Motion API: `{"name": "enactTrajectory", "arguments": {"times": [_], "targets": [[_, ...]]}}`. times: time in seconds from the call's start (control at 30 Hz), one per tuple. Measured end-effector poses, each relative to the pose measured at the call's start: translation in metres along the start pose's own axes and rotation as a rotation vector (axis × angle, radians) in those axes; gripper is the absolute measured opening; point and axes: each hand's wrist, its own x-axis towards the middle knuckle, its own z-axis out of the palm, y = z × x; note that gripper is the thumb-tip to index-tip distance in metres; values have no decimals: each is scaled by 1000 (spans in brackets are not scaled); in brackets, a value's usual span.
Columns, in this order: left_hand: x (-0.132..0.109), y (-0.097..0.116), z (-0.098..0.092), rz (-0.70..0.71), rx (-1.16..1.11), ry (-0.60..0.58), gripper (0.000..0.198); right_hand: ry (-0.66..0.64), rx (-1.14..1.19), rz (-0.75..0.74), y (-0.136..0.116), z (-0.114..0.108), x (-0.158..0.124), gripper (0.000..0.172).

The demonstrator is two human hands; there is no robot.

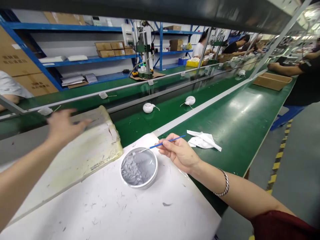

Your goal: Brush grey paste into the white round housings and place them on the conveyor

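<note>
My right hand [178, 151] pinches a thin blue-handled brush [160, 144], its tip dipping into a white bowl [154, 175] of thick grey paste [136, 170]. The bowl stands on a white sheet [107, 206] marked with grey smears. My left hand [65, 125] is empty, fingers spread and a little blurred, reaching over a pale board [82, 150] with a worn, yellowed edge. Just beyond its fingers, a small whitish piece with a thin lead [45, 111] rests by the rail. Two round white parts with short wires [149, 107] lie on the green belt.
Crumpled white tissue [203, 140] lies on the green table right of my hand. A cardboard tray [272, 81] sits farther along, near a person in dark clothing. Across the line stand a press-like machine [144, 50] and blue shelves with boxes. A dark panel [150, 11] hangs overhead.
</note>
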Motion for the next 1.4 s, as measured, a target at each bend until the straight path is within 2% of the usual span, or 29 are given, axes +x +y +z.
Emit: {"name": "enactTrajectory", "arguments": {"times": [0.13,0.23,0.33,0.4,0.5,0.6,0.63,0.7,0.8,0.9,1.0,1.07,1.17,1.27,1.4], "targets": [[51,66,55,287,23,-158,67,28,-37,-51,0,-2,-3,31],[81,118,91,473,27,-326,57,20,-76,-83,2,-4,-6,33],[101,155,123,565,-2,-469,44,-27,-67,-77,4,-7,-9,32],[109,167,144,517,-35,-506,41,-48,-49,-65,4,-8,-10,32],[117,171,174,333,-146,-481,44,-64,-17,-51,4,-10,-9,33],[117,166,185,123,-371,-418,38,-83,8,-48,2,-11,-8,35],[115,163,182,54,-471,-396,37,-85,9,-47,1,-11,-8,35],[107,155,164,-85,-706,-348,37,-84,-2,-56,-1,-10,-10,32],[82,132,112,-274,-1095,-251,34,-95,-65,-125,-4,-8,-16,25],[36,99,54,-425,-1415,-117,26,-99,-178,-219,-5,-7,-19,19],[-18,67,18,-550,-1595,33,14,-84,-274,-244,-5,-6,-19,17],[-49,51,9,-618,-1646,110,16,-73,-330,-254,-5,-5,-18,18],[-85,34,7,-670,-1676,152,24,-54,-425,-295,-5,-2,-19,19],[-109,27,8,-667,-1686,114,26,-37,-507,-329,-5,0,-21,18],[-130,24,8,-617,-1650,18,42,-13,-549,-331,-4,2,-25,18]]}}
